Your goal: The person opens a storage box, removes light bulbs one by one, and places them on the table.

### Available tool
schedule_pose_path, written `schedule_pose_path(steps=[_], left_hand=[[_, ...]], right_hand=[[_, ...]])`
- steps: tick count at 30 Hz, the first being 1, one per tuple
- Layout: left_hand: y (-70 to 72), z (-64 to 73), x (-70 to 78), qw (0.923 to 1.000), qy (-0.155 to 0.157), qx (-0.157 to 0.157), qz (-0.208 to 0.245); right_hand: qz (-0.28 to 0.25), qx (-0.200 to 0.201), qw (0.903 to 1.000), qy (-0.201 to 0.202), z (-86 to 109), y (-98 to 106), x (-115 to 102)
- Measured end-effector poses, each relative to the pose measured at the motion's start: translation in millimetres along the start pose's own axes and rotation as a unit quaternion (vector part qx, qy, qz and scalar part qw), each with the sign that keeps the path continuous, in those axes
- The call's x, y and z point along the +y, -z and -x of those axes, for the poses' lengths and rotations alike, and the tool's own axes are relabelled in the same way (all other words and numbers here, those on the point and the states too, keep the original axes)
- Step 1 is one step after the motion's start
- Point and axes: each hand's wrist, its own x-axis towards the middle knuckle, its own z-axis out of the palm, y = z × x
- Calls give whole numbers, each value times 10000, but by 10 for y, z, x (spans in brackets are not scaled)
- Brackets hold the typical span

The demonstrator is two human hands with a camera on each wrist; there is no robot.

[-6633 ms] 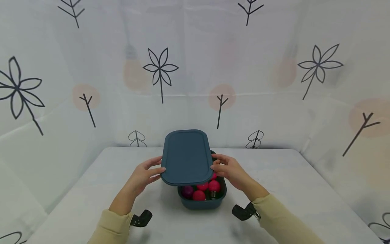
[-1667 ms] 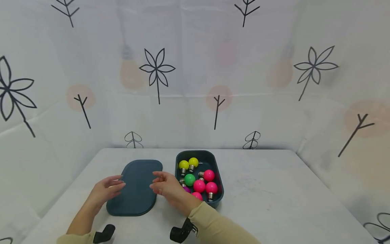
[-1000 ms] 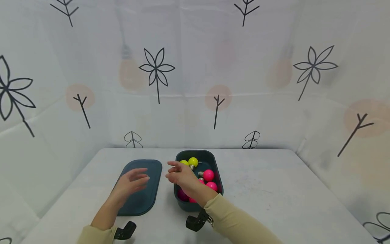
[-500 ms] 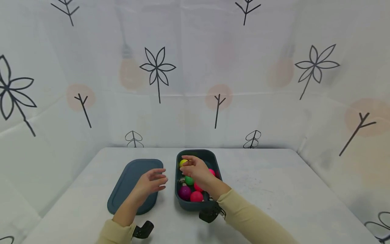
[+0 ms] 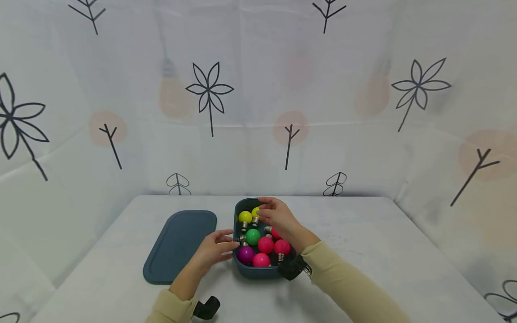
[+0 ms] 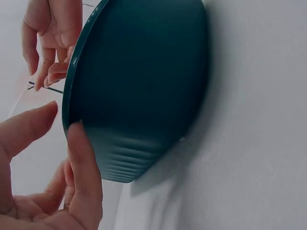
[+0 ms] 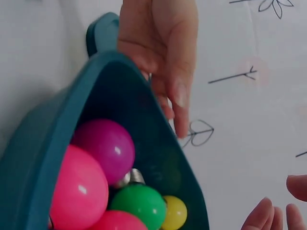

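Observation:
A dark teal plastic box [image 5: 262,272] stands at the middle of the table, holding colored light bulbs: yellow [image 5: 245,217], green [image 5: 253,237], purple [image 5: 245,255] and several pink ones [image 5: 265,245]. My left hand [image 5: 211,251] is at the box's left side; in the left wrist view a fingertip [image 6: 76,128] lies against the outer wall just under the rim, with the thumb apart from it. Above the box's far right part hovers my right hand [image 5: 279,219], fingers loosely bent, nothing in it; it hides some of the contents.
The flat teal lid [image 5: 177,246] lies on the white table [image 5: 347,255] left of the box. Behind the table hangs a pale cloth [image 5: 258,148] printed with plants. Each wrist carries a black camera mount, such as the left one [image 5: 207,307].
Both hands earlier held the lid over the box; it was laid down on the left and let go. Since then both hands have moved right, the left to the box's side, the right over it.

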Motion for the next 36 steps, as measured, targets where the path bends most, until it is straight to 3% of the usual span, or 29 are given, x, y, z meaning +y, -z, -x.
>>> schedule_pose_path(steps=[7,22,29,36], left_hand=[[-37,12,-50,9998,48,33,-200],[-123,41,-78,9991,40,-378,188],[-151,31,-59,9992,69,-379,106],[-160,21,-79,9991,56,-404,113]], right_hand=[[-5,42,10000,-5,-33,162,-10],[280,192,9993,-155,-195,352,43],[732,70,9972,-135,-335,357,145],[1548,76,9879,-93,-470,356,267]])
